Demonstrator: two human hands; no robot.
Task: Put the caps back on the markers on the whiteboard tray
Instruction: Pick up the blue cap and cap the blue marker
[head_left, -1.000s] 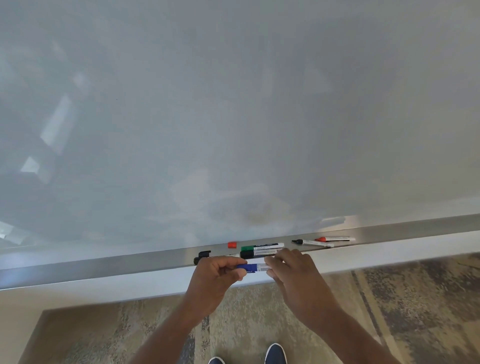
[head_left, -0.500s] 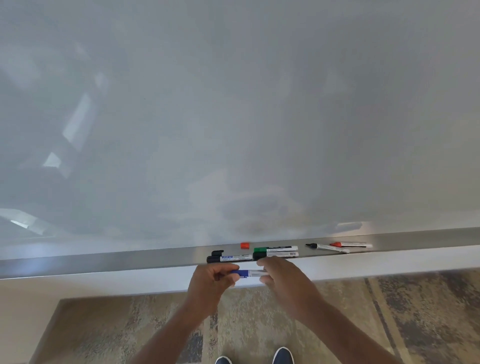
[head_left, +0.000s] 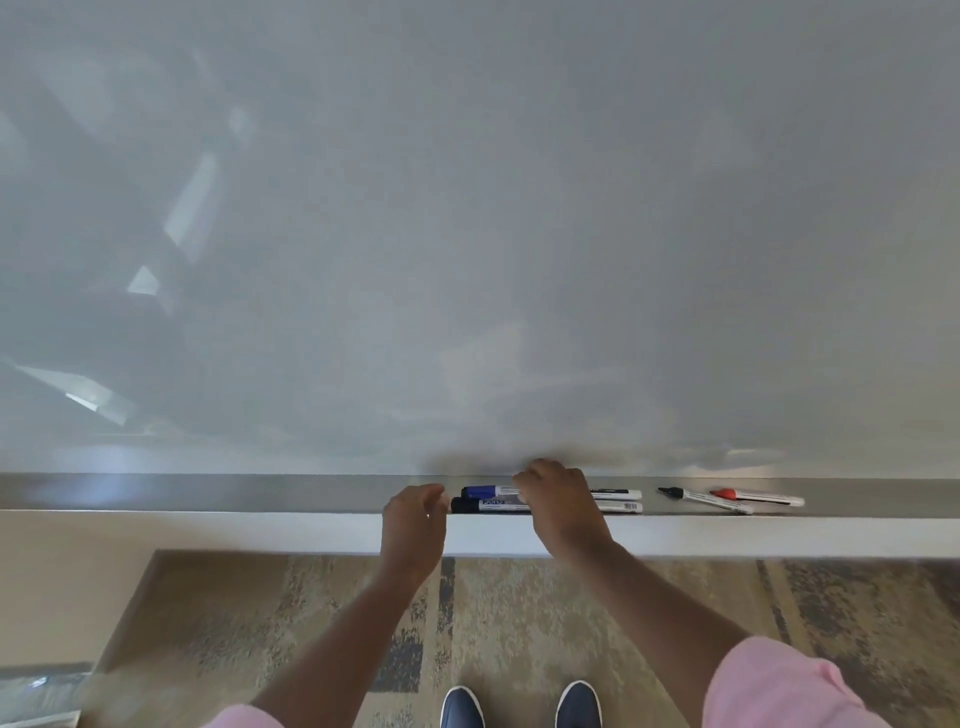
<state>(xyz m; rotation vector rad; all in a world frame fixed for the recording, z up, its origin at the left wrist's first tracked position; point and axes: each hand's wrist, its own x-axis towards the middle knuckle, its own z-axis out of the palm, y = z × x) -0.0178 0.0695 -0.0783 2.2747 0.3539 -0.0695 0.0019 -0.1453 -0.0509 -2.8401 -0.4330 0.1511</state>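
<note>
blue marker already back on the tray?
Yes. The blue marker lies capped on the tray behind the black marker, with the right hand resting over its barrel.

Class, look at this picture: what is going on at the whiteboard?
A person stands at the whiteboard tray, recapping markers. Their right hand rests over the blue-capped marker, which lies on the tray behind a black-capped marker; whether it has a grip on it cannot be told. The left hand hovers beside them, loosely curled and empty. To the right, a black marker and a red marker lie uncapped, tips bare.
</note>
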